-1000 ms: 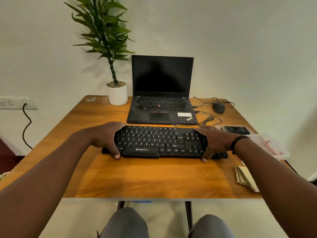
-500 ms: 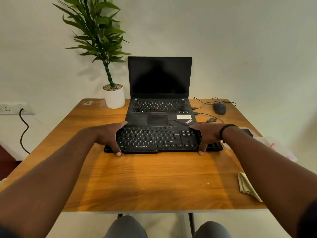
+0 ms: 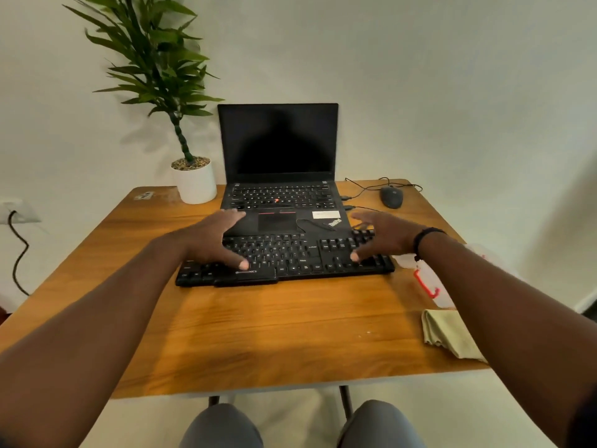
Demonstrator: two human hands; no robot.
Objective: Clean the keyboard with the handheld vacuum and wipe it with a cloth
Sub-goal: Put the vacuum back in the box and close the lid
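Across the middle of the frame, the wooden bench [image 3: 258,334] carries everything. At upper centre an open laptop [image 3: 277,163] stands with its screen dark; the black keyboard [image 3: 290,257] lies directly in front of it, its far edge touching or overlapping the laptop's palm rest. Both hands are spread above the keyboard ends with fingers extended and nothing gripped: left hand [image 3: 213,237] over the left keys, right hand [image 3: 381,236] over the number pad. Whether the thumbs contact the keys cannot be told; both hands are blurred

Hazards, as judged: the keyboard cable [image 3: 310,223] loops across the palm rest, so pulling the keyboard could snag it or drag the laptop. No handheld vacuum can be identified; a clear container [image 3: 429,279] with a red part, at right and partly hidden by the right forearm, may hold it

Surroundings: potted plant [image 3: 193,179] at upper left beside the laptop; folded cloth [image 3: 449,334] near the right edge, close to the bench lip and easily knocked off by the forearm; mouse [image 3: 391,196] at upper right, its cord trailing
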